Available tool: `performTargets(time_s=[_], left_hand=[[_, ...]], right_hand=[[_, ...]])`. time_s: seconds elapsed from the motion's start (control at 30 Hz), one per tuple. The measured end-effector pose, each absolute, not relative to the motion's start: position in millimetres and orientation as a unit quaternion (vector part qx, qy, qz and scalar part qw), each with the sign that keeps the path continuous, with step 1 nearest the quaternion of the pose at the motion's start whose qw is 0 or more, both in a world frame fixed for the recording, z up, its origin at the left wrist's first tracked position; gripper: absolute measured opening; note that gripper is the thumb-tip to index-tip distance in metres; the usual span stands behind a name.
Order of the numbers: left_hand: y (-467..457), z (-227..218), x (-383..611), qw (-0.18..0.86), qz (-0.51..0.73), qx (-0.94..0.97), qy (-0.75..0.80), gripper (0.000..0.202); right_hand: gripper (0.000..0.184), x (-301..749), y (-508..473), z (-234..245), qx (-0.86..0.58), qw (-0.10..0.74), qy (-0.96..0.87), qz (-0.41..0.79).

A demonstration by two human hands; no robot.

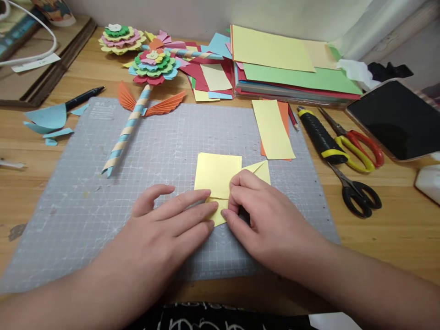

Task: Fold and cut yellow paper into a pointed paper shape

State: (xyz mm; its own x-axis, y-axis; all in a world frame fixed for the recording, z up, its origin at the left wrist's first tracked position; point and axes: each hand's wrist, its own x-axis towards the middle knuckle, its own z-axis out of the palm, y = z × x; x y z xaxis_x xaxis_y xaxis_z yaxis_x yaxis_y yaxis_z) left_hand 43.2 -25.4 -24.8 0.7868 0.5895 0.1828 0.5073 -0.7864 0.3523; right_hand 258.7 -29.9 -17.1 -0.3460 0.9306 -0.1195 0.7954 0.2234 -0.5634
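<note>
Yellow paper [219, 174] lies on the grey cutting mat [85, 197] in front of me. Its lower part is between my hands, and a folded yellow corner [263, 172] sticks out to the right. Whether this is one sheet or more I cannot tell. My left hand [175, 220] is open, fingers stretched out, with fingertips resting on the paper's left lower side. My right hand [264, 215] has curled fingers pinched on the paper's right lower side; the knuckles cover part of it.
A striped paper stick [125, 130] with layered flower [154, 66] and orange pleated leaves lies at the mat's upper left. Yellow strips [273, 130], a black-yellow tool [319, 133], scissors [360, 197] and a tablet [398, 119] are at right. Coloured paper [271, 46] is stacked behind.
</note>
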Motion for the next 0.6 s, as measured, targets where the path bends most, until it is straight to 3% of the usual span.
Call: performTargets(time_s=[0.6], left_hand=[[-24.5, -26.7, 45.0, 0.101, 0.155, 0.944, 0.272, 0.037]], right_hand=[[0.019, 254.4, -29.6, -16.0, -0.566, 0.094, -0.778, 0.258]])
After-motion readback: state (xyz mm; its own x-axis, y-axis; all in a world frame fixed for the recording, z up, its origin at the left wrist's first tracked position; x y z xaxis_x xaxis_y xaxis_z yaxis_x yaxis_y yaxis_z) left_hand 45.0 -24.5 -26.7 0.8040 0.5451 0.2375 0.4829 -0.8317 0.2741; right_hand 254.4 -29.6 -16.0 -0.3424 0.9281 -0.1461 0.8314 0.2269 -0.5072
